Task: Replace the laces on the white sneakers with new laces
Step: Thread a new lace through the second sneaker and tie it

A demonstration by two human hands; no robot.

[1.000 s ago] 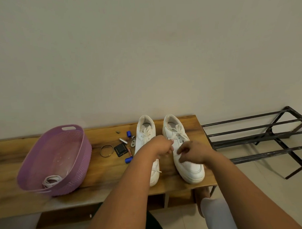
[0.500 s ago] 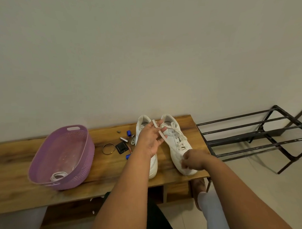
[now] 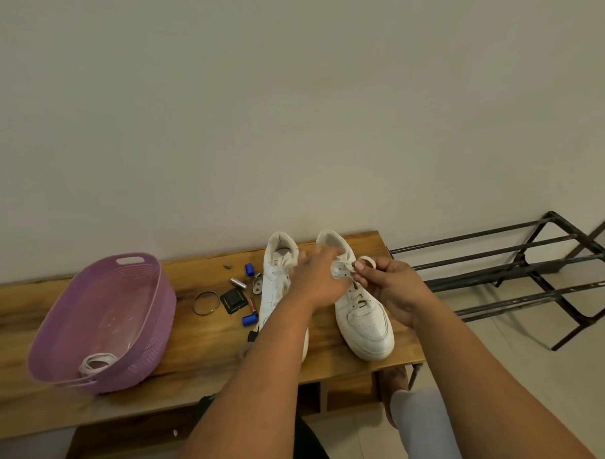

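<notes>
Two white sneakers stand side by side on the wooden bench [image 3: 202, 356], toes toward me: the left sneaker [image 3: 279, 281] and the right sneaker [image 3: 364, 320]. My right hand [image 3: 389, 288] pinches a loop of the white lace [image 3: 365, 260] beside the right sneaker's upper eyelets. Blurred by motion, my left hand [image 3: 316, 280] hovers between the two shoes over the right sneaker's laces; I cannot tell whether it holds anything. A coil of white laces [image 3: 96, 362] lies in the purple basket [image 3: 153, 323].
Between basket and shoes lie small items: a bangle ring [image 3: 205, 302], a black square part [image 3: 233, 299], blue caps [image 3: 249, 269] and a metal cylinder [image 3: 238, 283]. A black metal shoe rack [image 3: 522, 276] stands right of the bench. The wall is right behind.
My right hand rose from the right sneaker's toe to its upper eyelets, now pinching a lace loop. My left hand dropped from holding a lace up and moved right, over the shoe's laces.
</notes>
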